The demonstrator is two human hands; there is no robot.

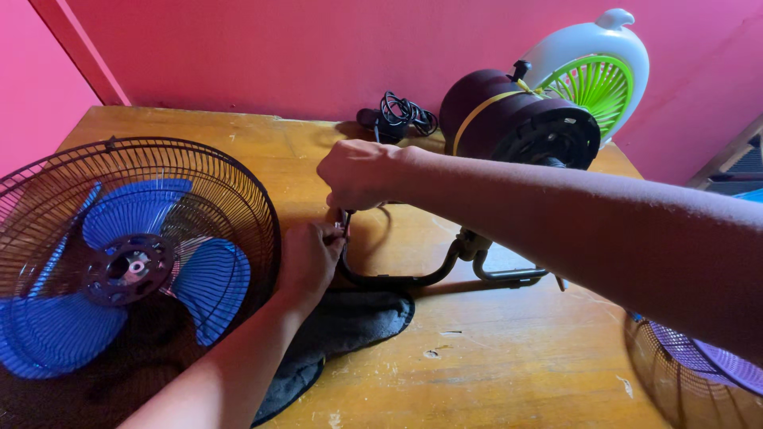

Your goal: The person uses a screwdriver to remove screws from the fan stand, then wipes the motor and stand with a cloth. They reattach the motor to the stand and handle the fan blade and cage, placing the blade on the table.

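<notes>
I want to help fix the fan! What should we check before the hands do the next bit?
1. Both hands on the stand: left hand and right hand meet at the metal stand: ok.
2. Small part between the fingers: hidden: cannot tell.
3. Motor housing steady: cannot tell.
4. Blue blade inside its black grille, aside: ok.
5. Cord coiled away from the hands: ok.
</notes>
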